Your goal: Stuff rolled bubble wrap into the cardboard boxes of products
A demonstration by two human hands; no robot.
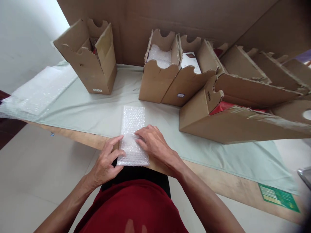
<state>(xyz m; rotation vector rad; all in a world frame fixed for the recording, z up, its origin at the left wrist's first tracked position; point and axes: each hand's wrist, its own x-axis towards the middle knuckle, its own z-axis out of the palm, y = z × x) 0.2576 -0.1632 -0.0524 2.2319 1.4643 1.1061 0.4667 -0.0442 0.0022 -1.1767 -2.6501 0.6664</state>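
Note:
A clear bubble wrap pouch (133, 121) lies at the table's front edge, its near end reaching out over the edge. On its left side my left hand (107, 161) touches the border with fingers spread apart, the thumb near the bottom corner. My right hand (154, 140) rests over the right side, fingertips on the pouch's middle and fingers a little bent. Neither hand is wrapped round the pouch. Whether anything lies inside the pouch I cannot tell.
A stack of bubble wrap sheets (41, 89) lies at the left. One cardboard box (94, 74) stands at the back left. Several open boxes line the back and right, one holding bubble wrap (160, 55), another red material (222, 106). A green card (278, 196) sits at the right front edge.

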